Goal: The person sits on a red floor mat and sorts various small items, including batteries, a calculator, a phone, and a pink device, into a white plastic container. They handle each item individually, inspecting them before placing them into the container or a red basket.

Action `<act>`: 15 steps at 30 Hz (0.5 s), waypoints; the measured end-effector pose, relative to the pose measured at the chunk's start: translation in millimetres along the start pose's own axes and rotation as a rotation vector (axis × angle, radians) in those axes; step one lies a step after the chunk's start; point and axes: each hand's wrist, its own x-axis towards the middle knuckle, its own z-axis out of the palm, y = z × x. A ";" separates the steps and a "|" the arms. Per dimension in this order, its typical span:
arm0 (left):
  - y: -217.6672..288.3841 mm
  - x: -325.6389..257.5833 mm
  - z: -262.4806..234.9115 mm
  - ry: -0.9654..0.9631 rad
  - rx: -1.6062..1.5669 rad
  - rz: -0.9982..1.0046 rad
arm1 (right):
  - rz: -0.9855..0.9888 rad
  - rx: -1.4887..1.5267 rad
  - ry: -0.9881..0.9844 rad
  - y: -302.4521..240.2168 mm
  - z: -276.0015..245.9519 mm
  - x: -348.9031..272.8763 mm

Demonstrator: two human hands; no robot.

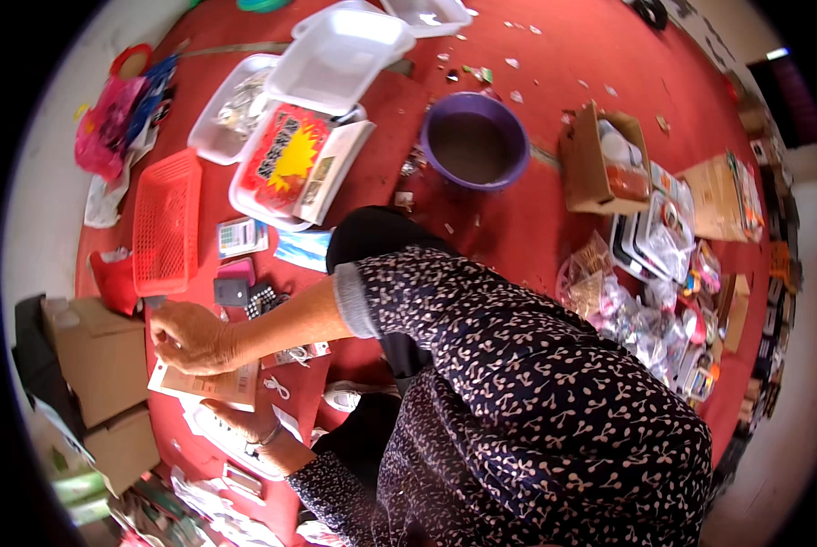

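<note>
My left hand (242, 420), with a band at the wrist, grips the lower edge of a flat tan card package (226, 387) that has a hole at one end. Right above the package is my right hand (192, 338), its fingers curled in a pinch. Whatever they hold, if anything, is too small to make out. Under my left hand sits a white tray (264, 467), partly covered. A white cable (277, 388) lies beside the package. Close to my right forearm are a dark small box (231, 292) and a pink one (236, 269).
A red mesh basket (166, 223) stands beyond my right hand. White plastic tubs (340, 59) and a red-and-yellow printed pack (285, 159) lie past it. On the red floor are a purple basin (475, 141), a cardboard box (590, 169) and bagged goods (641, 319). Cartons (94, 351) line the left.
</note>
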 end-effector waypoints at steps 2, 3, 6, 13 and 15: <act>-14.0 4.9 -2.6 -0.153 -0.072 -0.068 | -0.050 -0.019 -0.005 13.3 6.4 -12.9; -16.7 5.9 -3.5 -0.217 -0.108 -0.092 | -0.075 -0.019 -0.020 14.9 11.1 -20.1; -17.2 16.5 12.4 -0.067 -0.067 0.056 | 0.122 0.164 -0.105 -6.4 5.1 -41.1; -35.9 50.8 102.4 1.434 1.530 0.293 | 0.392 0.061 -0.674 -12.0 -36.0 -24.0; -42.0 70.0 81.1 1.582 2.440 -0.321 | 0.354 0.236 -0.730 1.6 -26.3 -28.6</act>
